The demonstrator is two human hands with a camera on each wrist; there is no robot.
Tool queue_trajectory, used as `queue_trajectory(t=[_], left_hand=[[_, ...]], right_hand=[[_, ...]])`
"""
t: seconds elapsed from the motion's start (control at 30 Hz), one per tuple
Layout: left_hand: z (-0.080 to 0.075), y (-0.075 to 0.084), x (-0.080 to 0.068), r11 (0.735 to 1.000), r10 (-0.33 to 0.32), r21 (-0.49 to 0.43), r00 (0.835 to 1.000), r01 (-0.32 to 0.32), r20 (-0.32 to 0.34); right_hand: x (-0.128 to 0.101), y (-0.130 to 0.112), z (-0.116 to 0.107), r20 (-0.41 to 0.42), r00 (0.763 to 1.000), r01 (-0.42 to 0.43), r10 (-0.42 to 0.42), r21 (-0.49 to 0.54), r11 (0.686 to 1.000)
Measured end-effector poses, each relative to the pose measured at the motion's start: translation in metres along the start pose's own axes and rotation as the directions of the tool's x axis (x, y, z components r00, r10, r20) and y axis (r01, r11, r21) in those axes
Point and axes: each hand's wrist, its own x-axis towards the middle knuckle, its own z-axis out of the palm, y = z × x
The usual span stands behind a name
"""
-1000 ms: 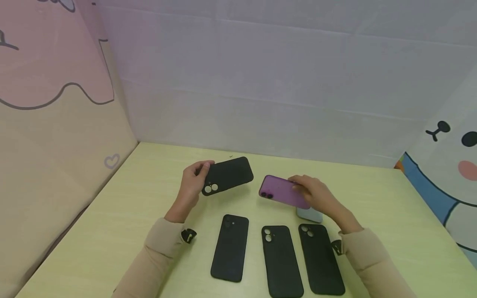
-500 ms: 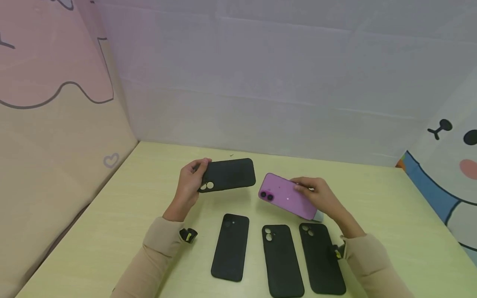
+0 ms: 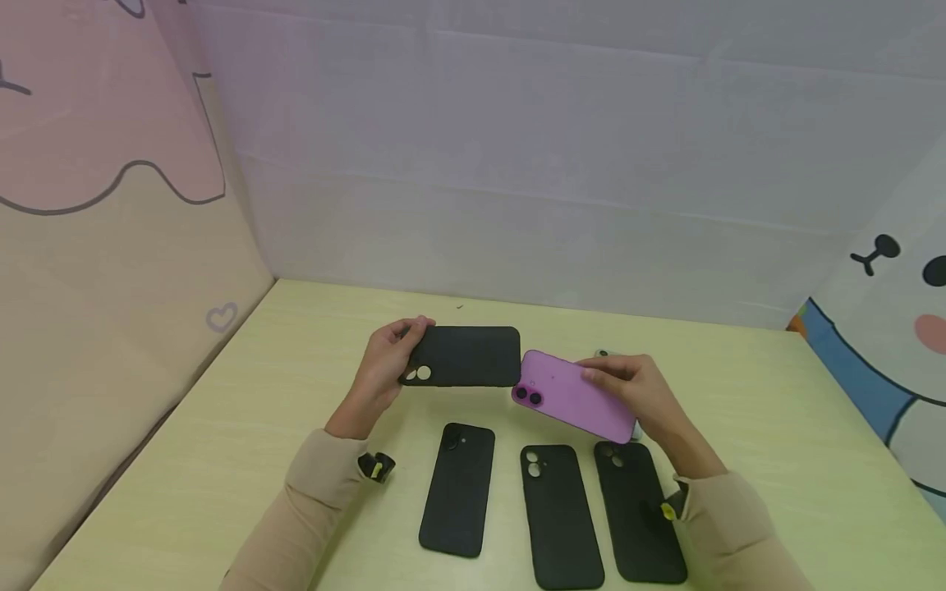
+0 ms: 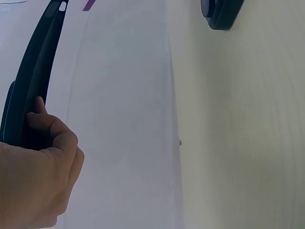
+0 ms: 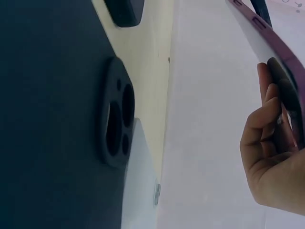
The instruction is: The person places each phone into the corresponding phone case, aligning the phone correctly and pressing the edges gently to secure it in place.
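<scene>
My left hand (image 3: 380, 365) grips the camera end of a black phone case (image 3: 469, 355), its back turned toward me and its long side level. The left wrist view catches that phone case (image 4: 35, 71) edge-on, with fingers curled behind it. A purple phone (image 3: 572, 394) is pinched at its right part by my right hand (image 3: 639, 390); its two lenses are at the lower left. Phone and case are both above the table, and their near ends meet or overlap in the head view; I cannot tell whether they touch. The right wrist view shows fingers (image 5: 264, 117) curled behind the phone (image 5: 274, 38).
On the table (image 3: 244, 443) lie a black phone or cased phone (image 3: 456, 492) and two black phone cases, a middle one (image 3: 562, 517) and a right one (image 3: 641, 525). A pale phone (image 5: 143, 176) lies behind the right case, mostly hidden by my right hand. A wall sheet (image 3: 517, 164) borders the back.
The black case has turned level and moved right toward the purple phone. The purple phone has tilted, its right end swinging down and nearer, with its back facing me more. Both hands keep their hold.
</scene>
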Motion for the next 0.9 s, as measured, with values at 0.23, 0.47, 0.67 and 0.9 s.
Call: queue_trajectory(t=[0.23, 0.47, 0.67, 0.9], left_hand=[[0.006, -0.004, -0.001, 0.998, -0.031, -0.045, 0.996, 0.035, 0.086], [0.011, -0.009, -0.001, 0.999, -0.033, -0.030, 0.991, 0.037, 0.129], [0.012, -0.012, -0.001, 0.999, -0.036, 0.001, 0.989, 0.036, 0.145], [0.014, -0.013, -0.002, 1.000, -0.017, 0.023, 0.985, 0.013, 0.173]], right_hand=[[-0.002, -0.002, 0.002, -0.004, 0.996, -0.090, 0.092, 0.208, 0.974], [-0.003, -0.004, 0.006, 0.040, 0.993, -0.122, 0.115, 0.322, 0.939], [-0.004, -0.005, 0.010, 0.049, 0.991, -0.135, 0.126, 0.333, 0.933], [-0.004, -0.005, 0.013, 0.049, 0.992, -0.125, 0.116, 0.307, 0.943]])
